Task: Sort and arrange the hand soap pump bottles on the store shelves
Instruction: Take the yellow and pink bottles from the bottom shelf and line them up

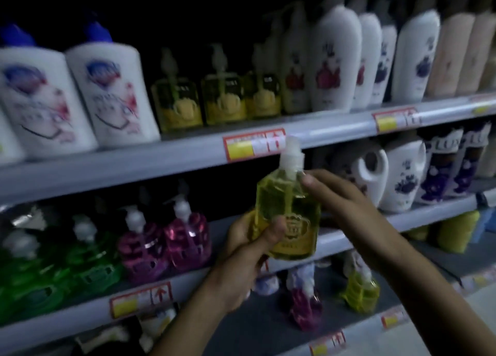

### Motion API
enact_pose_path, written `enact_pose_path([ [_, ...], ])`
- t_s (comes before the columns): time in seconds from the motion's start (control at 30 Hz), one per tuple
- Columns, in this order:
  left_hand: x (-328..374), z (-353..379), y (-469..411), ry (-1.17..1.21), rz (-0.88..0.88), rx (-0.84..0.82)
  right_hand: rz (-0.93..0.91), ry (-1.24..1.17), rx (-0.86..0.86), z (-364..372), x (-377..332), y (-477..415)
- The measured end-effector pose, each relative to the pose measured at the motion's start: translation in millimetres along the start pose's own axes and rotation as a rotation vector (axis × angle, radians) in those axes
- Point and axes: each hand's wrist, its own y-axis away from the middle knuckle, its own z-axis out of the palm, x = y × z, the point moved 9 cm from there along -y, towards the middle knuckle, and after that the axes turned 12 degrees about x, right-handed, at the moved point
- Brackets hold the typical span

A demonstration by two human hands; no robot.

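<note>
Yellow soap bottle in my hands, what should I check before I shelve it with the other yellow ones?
1. Grip of the left hand round the yellow pump bottle, low on its body: ok.
2. Hold of the right hand at its shoulder: ok.
3. Bottle upright, pump head attached: ok.
4. Row of matching yellow bottles on the upper shelf found: ok.
5. Free slot in that row: cannot tell, too dark.

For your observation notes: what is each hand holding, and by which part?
Left hand grips the yellow soap bottle by its lower body; right hand holds its shoulder.
</note>
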Motion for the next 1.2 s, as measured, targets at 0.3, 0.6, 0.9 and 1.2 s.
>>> enact_pose_path([
  [0.3, 171.7, -10.0, -27.8, -0.658, 0.622, 0.166, -0.380, -0.382, 0.306, 33.5, -97.7, -57.9],
  [0.6, 201.8, -73.7, -62.7, -1.009, 0.726, 0.579, -0.747, -0.256, 0.235, 110.2, -139.6, -112.6],
  [0.9, 199.6, -89.3, -65.6, -1.331, 0.535, 0.734, -0.533, 0.139, 0.134, 141.1, -118.9, -129.7],
  [1.2, 187.6, -98.5, -50.6, -1.416, 0.756, 0.875, -0.364, 0.671, 0.048, 128.9, -107.0, -116.7],
])
